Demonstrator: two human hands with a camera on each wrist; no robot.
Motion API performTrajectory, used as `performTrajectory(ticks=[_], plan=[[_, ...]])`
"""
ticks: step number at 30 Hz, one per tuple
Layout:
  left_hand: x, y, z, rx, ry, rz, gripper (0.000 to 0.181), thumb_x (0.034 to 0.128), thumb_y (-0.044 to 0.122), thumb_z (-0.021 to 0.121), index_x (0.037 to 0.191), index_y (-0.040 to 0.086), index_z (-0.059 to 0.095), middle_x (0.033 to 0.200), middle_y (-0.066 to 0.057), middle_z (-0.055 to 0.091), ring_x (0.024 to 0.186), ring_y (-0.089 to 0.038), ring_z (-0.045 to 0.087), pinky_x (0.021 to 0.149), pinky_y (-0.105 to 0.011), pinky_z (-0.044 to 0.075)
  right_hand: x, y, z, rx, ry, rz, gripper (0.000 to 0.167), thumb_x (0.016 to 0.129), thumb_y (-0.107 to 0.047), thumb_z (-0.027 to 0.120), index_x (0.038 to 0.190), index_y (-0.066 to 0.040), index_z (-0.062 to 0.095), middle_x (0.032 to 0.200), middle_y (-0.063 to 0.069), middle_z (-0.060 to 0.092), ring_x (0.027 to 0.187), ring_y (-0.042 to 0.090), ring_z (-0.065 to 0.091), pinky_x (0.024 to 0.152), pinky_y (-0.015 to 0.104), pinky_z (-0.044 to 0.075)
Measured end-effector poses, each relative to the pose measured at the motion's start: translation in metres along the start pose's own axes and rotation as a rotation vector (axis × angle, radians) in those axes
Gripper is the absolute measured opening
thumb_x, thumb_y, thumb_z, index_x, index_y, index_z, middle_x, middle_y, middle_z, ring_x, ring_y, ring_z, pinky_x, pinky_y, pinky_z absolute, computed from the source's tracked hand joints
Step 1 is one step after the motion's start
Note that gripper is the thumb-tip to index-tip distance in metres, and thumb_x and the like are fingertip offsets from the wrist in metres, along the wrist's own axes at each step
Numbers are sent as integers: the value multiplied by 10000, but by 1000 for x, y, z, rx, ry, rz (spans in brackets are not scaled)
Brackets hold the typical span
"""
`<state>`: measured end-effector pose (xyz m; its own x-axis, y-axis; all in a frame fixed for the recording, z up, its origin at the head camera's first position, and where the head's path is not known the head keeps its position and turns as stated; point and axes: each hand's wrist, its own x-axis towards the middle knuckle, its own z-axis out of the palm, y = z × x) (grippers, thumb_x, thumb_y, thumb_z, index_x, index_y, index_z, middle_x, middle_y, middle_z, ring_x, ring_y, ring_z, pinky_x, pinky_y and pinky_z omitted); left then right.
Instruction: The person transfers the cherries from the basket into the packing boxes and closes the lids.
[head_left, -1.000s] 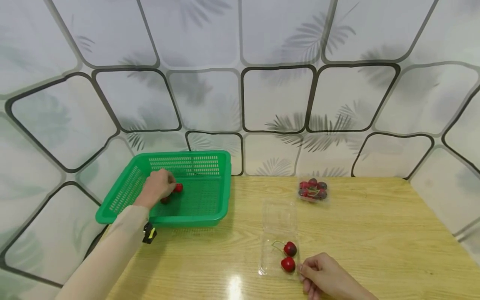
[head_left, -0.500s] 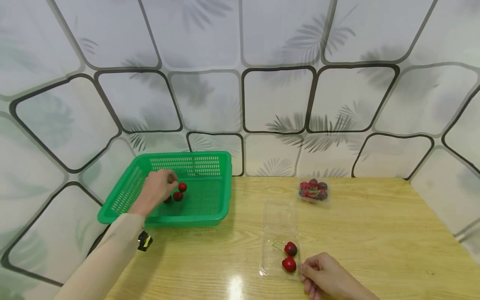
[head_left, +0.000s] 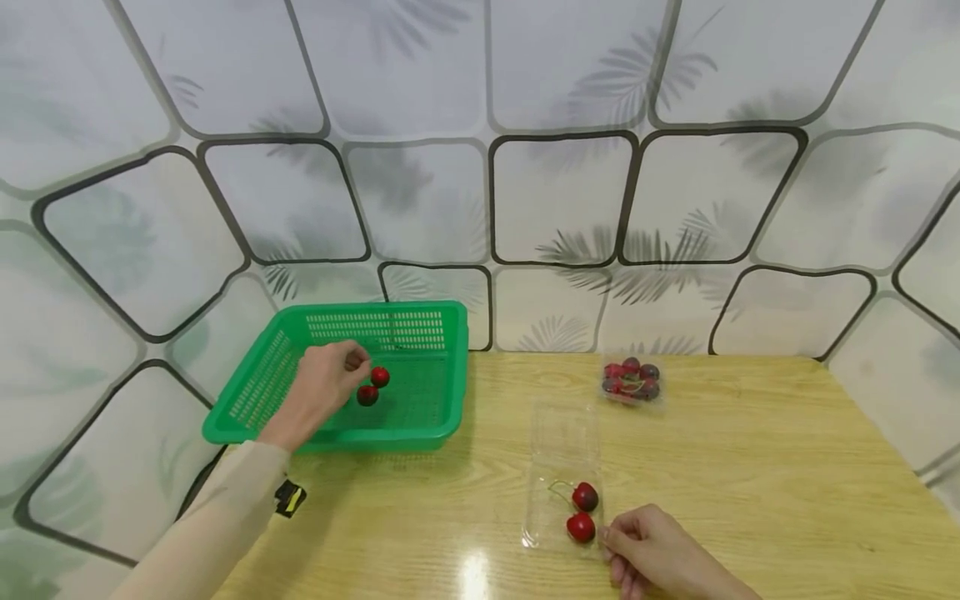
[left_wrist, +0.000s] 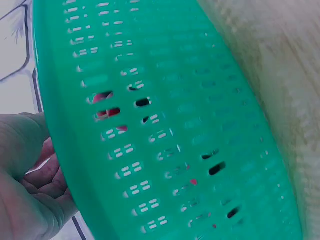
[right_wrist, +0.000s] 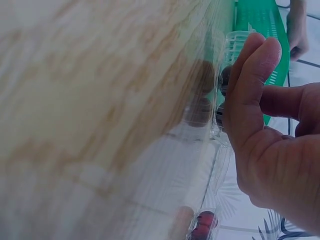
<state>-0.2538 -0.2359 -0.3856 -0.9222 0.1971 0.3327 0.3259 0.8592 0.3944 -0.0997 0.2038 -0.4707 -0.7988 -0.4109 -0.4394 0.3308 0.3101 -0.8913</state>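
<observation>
In the head view, my left hand [head_left: 330,383] is inside the green basket [head_left: 456,375]. Its thumb and fingers pinch close beside a red cherry [head_left: 380,377]; the stem is too fine to make out. A darker cherry [head_left: 367,395] lies just below. The basket wall [left_wrist: 165,120] hides the fingertips in the left wrist view, with bits of red behind its slots. My right hand [head_left: 652,546] pinches the right edge of an open clear plastic box [head_left: 542,517]. Two cherries sit in that box, an upper one [head_left: 585,497] with a green stem and a lower one [head_left: 581,527].
Towards the back of the wooden table [head_left: 735,467] stands a second clear box full of cherries [head_left: 632,382]. A patterned wall covering [head_left: 555,200] rises behind the table. Between basket and open box lies bare wood, with a bright reflection near the front.
Inside the basket, my left hand has shifted slightly right, and the red cherry by its fingertips has shifted with it. My right hand has stayed at the open box's edge.
</observation>
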Motion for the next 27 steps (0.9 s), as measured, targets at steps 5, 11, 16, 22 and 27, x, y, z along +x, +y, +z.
performTrajectory(ticks=[5, 11, 16, 22, 27], plan=[[-5, 6, 3, -12, 21, 31, 100, 958, 97, 650, 921, 66, 738, 840, -78, 756, 746, -201, 704, 670, -392, 581, 0, 0, 0, -37, 11, 4, 302, 1069, -172, 509, 872, 5, 654, 681, 0, 629, 550, 56, 583, 514, 171, 507], [-13, 12, 2, -35, 30, 47, 73, 956, 108, 662, 935, 86, 728, 848, -60, 755, 775, -192, 713, 690, -388, 593, 0, 0, 0, -46, 8, 2, 302, 1071, -170, 506, 875, 6, 653, 683, 1, 630, 552, 59, 589, 514, 172, 510], [-16, 20, 0, -35, 35, 69, 60, 936, 94, 673, 930, 85, 732, 845, -64, 755, 765, -182, 717, 672, -369, 599, 1, 2, -1, -67, 4, -27, 310, 1077, -168, 501, 880, 18, 652, 687, 7, 636, 549, 77, 611, 517, 182, 529], [-20, 32, -2, -62, 38, 104, 44, 942, 98, 688, 933, 97, 731, 841, -29, 751, 756, -136, 706, 666, -315, 587, 0, 0, 0, -72, 2, -46, 311, 1075, -164, 501, 878, 23, 653, 689, 8, 639, 547, 79, 618, 515, 187, 536], [-25, 44, -3, -88, 54, 154, 44, 936, 87, 687, 918, 90, 727, 830, -3, 744, 747, -107, 689, 666, -258, 568, 0, 3, 1, -82, 0, -60, 309, 1074, -165, 505, 879, 25, 652, 691, 10, 642, 550, 87, 623, 514, 189, 539]])
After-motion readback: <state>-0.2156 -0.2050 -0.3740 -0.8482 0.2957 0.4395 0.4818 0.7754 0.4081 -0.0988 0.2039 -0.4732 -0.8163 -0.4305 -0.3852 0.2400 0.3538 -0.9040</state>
